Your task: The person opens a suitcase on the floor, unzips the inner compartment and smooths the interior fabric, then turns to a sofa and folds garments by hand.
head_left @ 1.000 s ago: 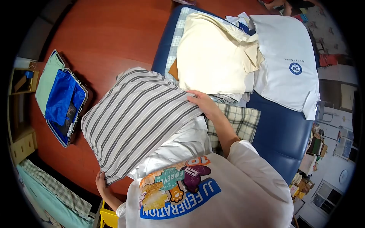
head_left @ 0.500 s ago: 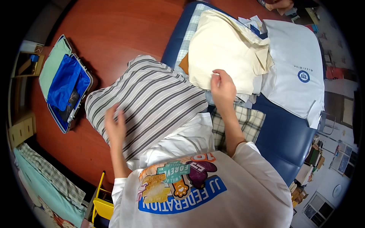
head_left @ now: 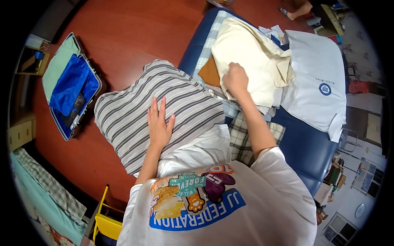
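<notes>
A striped pillow, pale with dark bands, lies across my lap. My left hand rests on top of it, palm down with the fingers spread. To the right, a folded cream shirt tops a stack of clothes on the blue couch. My right hand is closed at the near left edge of this shirt; the fingertips are hidden. Beside that edge shows a brown cloth. Under my right forearm lies a plaid cushion.
The blue couch runs along my right, with a white garment bearing a round blue logo on it. An opened suitcase with blue lining stands on the red floor at left. A yellow chair is at lower left. Another person's leg shows at the top right.
My left hand has moved right and come down flat on the pillow. My right hand has closed at the cream shirt's edge, and more of the brown cloth shows.
</notes>
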